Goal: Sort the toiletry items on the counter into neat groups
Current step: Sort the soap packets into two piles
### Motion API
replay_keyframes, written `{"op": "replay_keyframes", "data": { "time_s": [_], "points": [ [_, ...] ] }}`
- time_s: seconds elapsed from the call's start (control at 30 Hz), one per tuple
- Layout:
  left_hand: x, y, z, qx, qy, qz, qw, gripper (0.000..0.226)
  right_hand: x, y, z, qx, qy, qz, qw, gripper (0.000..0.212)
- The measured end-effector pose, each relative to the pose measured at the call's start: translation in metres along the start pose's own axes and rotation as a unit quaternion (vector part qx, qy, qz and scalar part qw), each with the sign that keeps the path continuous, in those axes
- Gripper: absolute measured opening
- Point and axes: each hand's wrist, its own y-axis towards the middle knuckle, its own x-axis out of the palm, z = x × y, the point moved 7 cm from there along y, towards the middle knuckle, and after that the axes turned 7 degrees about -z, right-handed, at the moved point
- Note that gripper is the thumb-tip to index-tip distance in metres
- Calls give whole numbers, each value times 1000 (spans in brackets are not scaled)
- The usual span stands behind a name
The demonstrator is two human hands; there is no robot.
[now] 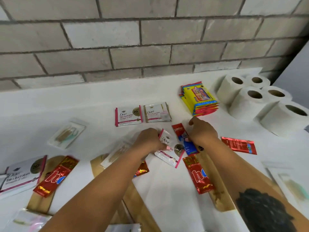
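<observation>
My left hand (148,141) pinches a white Dove sachet (169,150) with pink edges at mid counter. My right hand (202,131) pinches a red-and-blue Colgate sachet (179,131) that lies just right of it. Two small piles of Dove sachets (128,116) (157,113) lie side by side farther back. A stack of yellow-and-red packets (199,98) stands at the back right. Red foil sachets (198,174) (55,176) (239,145) lie scattered near me. Another Dove sachet (21,174) sits at the left edge.
Several toilet paper rolls (260,97) stand grouped at the far right. Clear packets of floss picks (66,135) (291,185) lie left and right. Brown paper-wrapped items (41,200) (217,196) lie on the white counter (83,106). A grey block wall (117,39) rises behind.
</observation>
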Motion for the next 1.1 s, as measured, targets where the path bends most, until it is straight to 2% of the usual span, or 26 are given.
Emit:
{"op": "replay_keyframes", "data": {
  "time_s": [0.07,0.17,0.27,0.33,0.43,0.53,0.67,0.77,0.9,1.1],
  "points": [
    [-5,-6,-3,21,-9,-13,1000,42,-2,-1,2,1,-14,-6,1000,62],
    [-32,-15,-16,51,-106,-3,993,38,-5,-1,6,10,-40,-12,999,64],
    [-82,-8,-49,17,-110,96,989,36,-6,2,6,10,-53,-10,998,63],
    [-108,-1,-74,-29,-123,180,976,40,-5,5,5,8,-58,-12,998,62],
    [-119,6,-94,-54,-163,252,953,39,-4,8,4,6,-72,-15,997,64],
    [-114,15,-103,-79,-112,259,956,45,-3,10,4,8,-83,-15,996,67],
    [-111,14,-110,-125,-66,280,950,65,-5,9,3,8,-93,-11,996,69],
    [-113,7,-107,-121,-54,295,946,76,-6,6,0,8,-104,-4,995,70],
    [-116,-19,-110,-88,-45,284,954,67,-5,-1,-9,-1,-136,24,990,63],
    [-85,-77,-95,-8,-18,224,974,46,3,-25,-24,-49,-153,74,984,49]
  ]
}}
